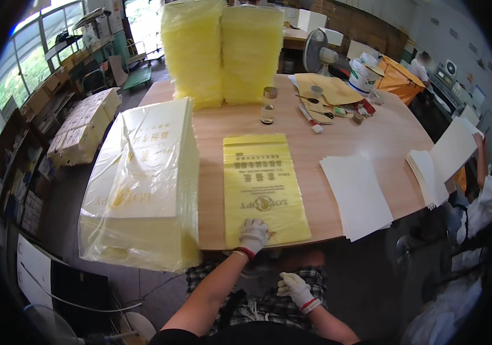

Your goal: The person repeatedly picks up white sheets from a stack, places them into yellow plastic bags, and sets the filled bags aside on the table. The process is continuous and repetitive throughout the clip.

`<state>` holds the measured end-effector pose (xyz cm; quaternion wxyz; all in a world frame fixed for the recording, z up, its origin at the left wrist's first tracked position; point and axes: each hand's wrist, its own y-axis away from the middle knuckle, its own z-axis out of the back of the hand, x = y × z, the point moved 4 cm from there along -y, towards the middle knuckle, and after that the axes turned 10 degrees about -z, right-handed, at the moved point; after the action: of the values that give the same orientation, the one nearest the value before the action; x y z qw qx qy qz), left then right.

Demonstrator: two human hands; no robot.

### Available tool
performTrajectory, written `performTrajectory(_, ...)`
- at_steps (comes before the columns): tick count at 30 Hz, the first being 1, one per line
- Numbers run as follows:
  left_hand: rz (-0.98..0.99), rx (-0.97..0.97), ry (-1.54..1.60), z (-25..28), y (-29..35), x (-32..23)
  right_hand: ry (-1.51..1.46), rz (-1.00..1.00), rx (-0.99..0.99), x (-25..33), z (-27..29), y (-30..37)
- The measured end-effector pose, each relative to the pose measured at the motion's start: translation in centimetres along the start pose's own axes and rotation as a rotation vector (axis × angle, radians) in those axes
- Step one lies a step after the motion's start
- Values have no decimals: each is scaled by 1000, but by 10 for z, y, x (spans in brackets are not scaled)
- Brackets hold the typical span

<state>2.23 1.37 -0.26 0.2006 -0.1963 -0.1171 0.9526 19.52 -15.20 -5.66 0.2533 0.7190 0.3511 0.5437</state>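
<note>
My left hand (253,234), in a white knit glove with a red cuff, lies on the near end of a yellow plastic bag (266,167). Its fingers are stretched out over the plastic. Dark print, upside down to me, covers the bag, which lies flat at the table's front edge; from here I cannot tell whether more bags lie under it. Over my lap, apart from the table, hangs my gloved right hand (296,291), its fingers curled in and nothing visible in them.
On the left stands a tall plastic-wrapped paper stack (137,167). Two yellow bag piles (223,57) rise at the back beside a clear jar (267,106). White sheets (358,195) lie right of the bag. Another person's hand (479,138) lifts a sheet at the far right.
</note>
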Motion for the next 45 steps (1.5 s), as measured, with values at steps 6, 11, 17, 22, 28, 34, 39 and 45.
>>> performTrajectory(6, 41, 233, 300, -12, -21, 27, -55, 11, 139, 30, -23, -22)
performTrajectory(11, -148, 188, 349, 0, -31, 17, -253, 293, 56, 139, -80, -41)
performTrajectory(17, 476, -378, 1424, 13, -53, 95, 924, 675, -621, 166, -27, -72)
performTrajectory(22, 567, -128, 1221, 40, -81, 42, 839, 1311, -770, 187, -48, -11)
performTrajectory(28, 320, 46, 1111, 109, -101, -29, 1137, 896, -582, 198, -78, -135)
performTrajectory(34, 56, 33, 600, 117, -81, -30, 993, 1001, -289, 164, -74, -44)
performTrajectory(39, -203, -250, 190, 139, -33, -32, 875, 951, -446, 160, 36, 30)
performTrajectory(45, -247, -502, 136, 164, 1, -55, 1392, 742, -966, 173, 203, 28)
